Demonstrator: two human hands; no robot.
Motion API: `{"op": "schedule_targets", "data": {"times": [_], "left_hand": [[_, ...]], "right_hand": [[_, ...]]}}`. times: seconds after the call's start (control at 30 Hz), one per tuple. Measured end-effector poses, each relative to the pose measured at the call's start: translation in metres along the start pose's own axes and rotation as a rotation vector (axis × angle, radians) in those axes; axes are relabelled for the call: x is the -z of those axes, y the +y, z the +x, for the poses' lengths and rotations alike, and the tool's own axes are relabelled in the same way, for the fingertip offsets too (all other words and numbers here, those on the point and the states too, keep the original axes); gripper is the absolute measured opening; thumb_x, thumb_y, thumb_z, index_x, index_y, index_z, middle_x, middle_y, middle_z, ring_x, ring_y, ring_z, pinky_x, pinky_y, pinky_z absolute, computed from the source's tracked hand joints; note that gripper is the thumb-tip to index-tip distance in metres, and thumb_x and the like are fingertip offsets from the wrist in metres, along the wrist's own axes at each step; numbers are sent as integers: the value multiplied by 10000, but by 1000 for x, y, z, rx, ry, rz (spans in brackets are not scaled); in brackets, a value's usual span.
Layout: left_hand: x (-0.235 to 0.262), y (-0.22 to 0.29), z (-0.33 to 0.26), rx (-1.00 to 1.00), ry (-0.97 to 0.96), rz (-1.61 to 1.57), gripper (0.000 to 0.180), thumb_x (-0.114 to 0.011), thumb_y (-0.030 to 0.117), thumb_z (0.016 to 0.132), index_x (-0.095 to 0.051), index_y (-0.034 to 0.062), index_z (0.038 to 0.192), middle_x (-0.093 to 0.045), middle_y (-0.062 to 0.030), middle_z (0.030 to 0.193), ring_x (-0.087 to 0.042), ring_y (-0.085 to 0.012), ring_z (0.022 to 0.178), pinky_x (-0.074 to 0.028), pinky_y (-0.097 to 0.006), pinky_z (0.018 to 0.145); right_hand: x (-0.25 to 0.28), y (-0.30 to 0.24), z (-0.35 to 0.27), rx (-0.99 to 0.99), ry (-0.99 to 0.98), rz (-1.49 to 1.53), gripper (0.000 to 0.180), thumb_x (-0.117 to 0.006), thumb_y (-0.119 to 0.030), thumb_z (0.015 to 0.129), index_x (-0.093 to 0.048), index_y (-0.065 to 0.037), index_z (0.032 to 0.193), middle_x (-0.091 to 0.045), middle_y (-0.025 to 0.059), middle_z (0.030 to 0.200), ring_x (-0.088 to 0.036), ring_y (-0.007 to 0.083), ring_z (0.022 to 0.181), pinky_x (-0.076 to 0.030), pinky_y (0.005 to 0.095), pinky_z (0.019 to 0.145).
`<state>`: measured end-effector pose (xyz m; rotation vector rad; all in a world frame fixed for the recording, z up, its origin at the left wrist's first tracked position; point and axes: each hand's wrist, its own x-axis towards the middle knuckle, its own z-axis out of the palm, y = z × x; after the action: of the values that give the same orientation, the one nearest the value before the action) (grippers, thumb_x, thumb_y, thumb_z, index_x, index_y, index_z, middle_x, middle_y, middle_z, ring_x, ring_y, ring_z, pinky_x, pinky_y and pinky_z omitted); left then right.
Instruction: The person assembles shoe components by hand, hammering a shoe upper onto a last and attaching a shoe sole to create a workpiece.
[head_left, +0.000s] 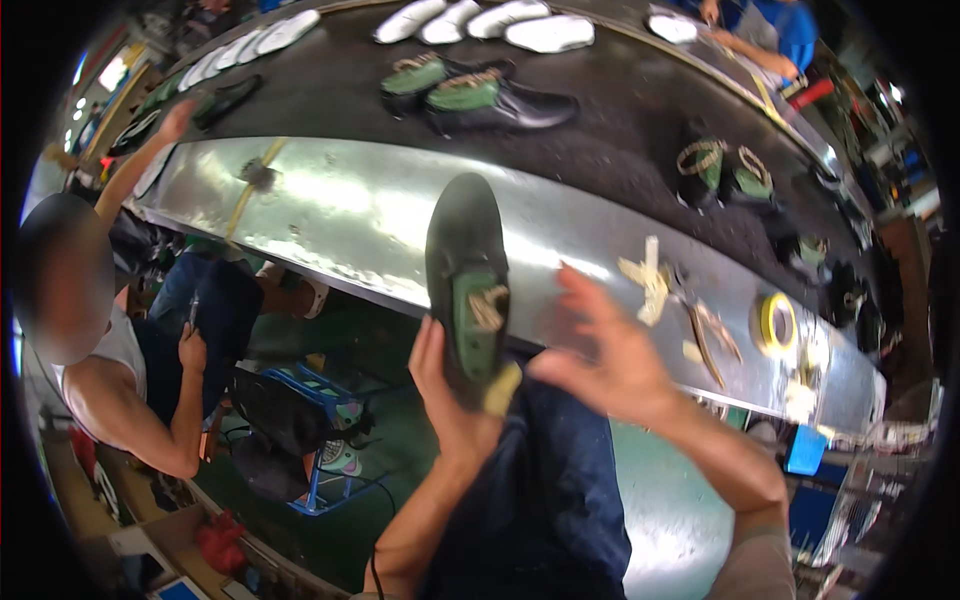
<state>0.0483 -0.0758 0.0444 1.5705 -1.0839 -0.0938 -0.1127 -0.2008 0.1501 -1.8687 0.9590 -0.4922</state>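
Note:
A black shoe (465, 225) with a green last or lining in its opening stands toe-up before me. My left hand (450, 400) grips it near the heel. Something tan and cord-like (488, 308) shows inside the opening. By the heel is a small yellow piece (502, 390); what it is I cannot tell. My right hand (610, 355) is apart from the shoe on its right, fingers spread and slightly blurred, with nothing in it. Pliers (705, 335) lie on the metal ledge beyond that hand, beside strips of cream tape (650, 280).
A metal ledge (340, 200) borders a dark conveyor belt (620, 180) bearing black shoes (500, 105) and white-covered ones (550, 33). A tape roll (777, 323) rests on the ledge at right. A co-worker (120, 390) sits at left, reaching toward the belt; another person (770, 45) works across it.

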Motion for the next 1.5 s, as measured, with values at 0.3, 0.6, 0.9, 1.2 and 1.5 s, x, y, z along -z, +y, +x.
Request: {"op": "schedule_targets", "data": {"times": [0.3,0.6,0.9,1.2,1.5], "left_hand": [[5,25,-90,1147,-42,-1048,696,-385,601,1161,-533,31,1534,-649,-117,1457,-673,-258,1284,-580,-413,1076],[19,2,-194,1164,-196,-886,659,-342,533,1189,-631,-20,1401,-745,-162,1281,-768,-292,1085,-652,-437,934],[27,17,-195,1104,-157,-989,590,-312,428,1211,-541,-18,1522,-706,-199,1395,-730,-324,1210,-618,-464,1028],[29,22,-146,1315,-258,-789,637,-346,562,1185,-622,39,1421,-750,-112,1263,-756,-231,1074,-634,-412,926],[29,1,-146,928,-170,-831,672,-395,568,1175,-588,-10,1458,-718,-106,1306,-658,-203,1250,-532,-386,1073]], "right_hand": [[-72,28,-130,153,-22,-86,947,-883,-253,890,-388,-118,1686,-462,265,1654,-549,482,1441,-536,483,1127],[-97,86,-231,287,241,-273,243,-893,-225,859,-781,-102,1037,-729,67,970,-728,273,875,-580,396,735],[5,72,-181,177,211,-212,251,-672,-281,1084,-794,-62,1087,-783,131,975,-764,321,824,-618,410,751],[101,164,-67,82,610,-1207,476,-654,-491,1056,-704,-150,1384,-714,177,1280,-673,430,1163,-546,556,989],[55,96,-142,-244,453,-50,651,-546,-652,1089,-769,-52,1209,-671,44,981,-569,116,872,-444,309,751]]}}
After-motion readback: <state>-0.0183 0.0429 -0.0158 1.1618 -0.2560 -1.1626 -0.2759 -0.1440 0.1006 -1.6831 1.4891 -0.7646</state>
